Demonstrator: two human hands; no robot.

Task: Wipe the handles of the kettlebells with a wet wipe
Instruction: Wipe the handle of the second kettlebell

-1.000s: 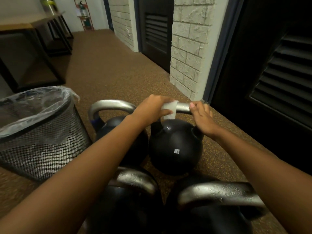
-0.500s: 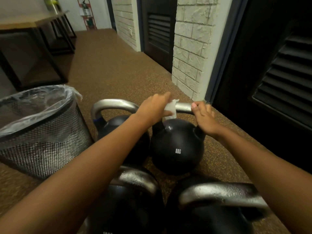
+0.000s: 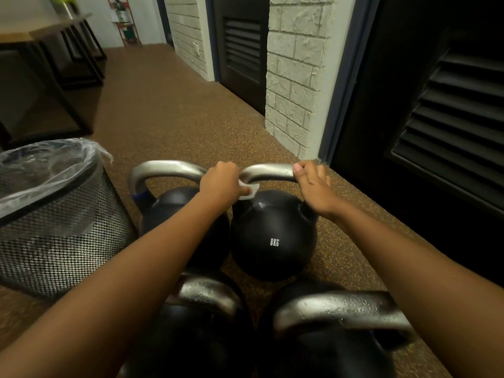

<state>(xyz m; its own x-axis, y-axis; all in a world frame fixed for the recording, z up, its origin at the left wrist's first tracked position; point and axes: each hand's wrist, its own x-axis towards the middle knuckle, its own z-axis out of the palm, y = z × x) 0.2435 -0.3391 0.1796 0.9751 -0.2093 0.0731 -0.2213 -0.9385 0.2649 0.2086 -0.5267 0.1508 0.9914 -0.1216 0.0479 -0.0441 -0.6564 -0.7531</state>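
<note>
Several black kettlebells with silver handles stand on the brown floor. The far right one, the 8KG kettlebell (image 3: 273, 238), has its silver handle (image 3: 268, 170) between my hands. My left hand (image 3: 222, 184) grips the white wet wipe (image 3: 249, 192), wrapped round the left bend of that handle. My right hand (image 3: 313, 186) holds the handle's right end, fingers curled over it. Beside it on the left stands a second kettlebell (image 3: 174, 205) with a bare handle (image 3: 166, 169). Two more kettlebell handles (image 3: 210, 294) (image 3: 341, 309) sit close below my arms.
A black mesh waste bin (image 3: 58, 230) with a clear liner stands at the left. A white brick pillar (image 3: 296, 75) and dark louvred doors (image 3: 447, 110) run along the right. A wooden table (image 3: 41, 31) on black legs is at the back left.
My left hand has slid the wipe from the top of the handle leftward and down to its left bend. My right hand has stayed on the right end.
</note>
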